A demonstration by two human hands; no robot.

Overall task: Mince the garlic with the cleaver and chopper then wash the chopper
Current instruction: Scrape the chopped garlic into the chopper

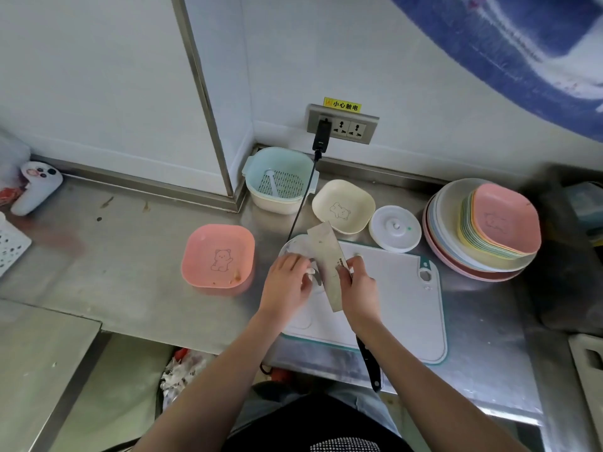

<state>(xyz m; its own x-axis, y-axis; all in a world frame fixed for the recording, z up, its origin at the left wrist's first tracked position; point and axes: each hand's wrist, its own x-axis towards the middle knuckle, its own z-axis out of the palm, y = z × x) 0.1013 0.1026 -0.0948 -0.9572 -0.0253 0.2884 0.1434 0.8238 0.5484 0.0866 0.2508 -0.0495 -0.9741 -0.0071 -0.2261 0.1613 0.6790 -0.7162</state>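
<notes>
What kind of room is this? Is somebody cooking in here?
Most likely a kitchen, perhaps a canteen one: a steel counter, a cutting board with a cleaver on it, and a stack of plates.

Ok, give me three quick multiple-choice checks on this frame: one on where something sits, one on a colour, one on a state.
1. Where is the white round lid?
A. inside the strainer basket
B. on the counter between the cream dish and the plate stack
C. on the pink dish

2. What colour is the dish with the bear drawing left of the cutting board?
A. pink
B. green
C. black

3. What is the right hand doing?
A. hanging idle
B. holding the cleaver blade
C. pressing the lid

Answers: 1 B, the lid lies between the cream dish and the plate stack. 2 A, the pink dish. 3 B, its fingers grip the cleaver by the blade.
</notes>
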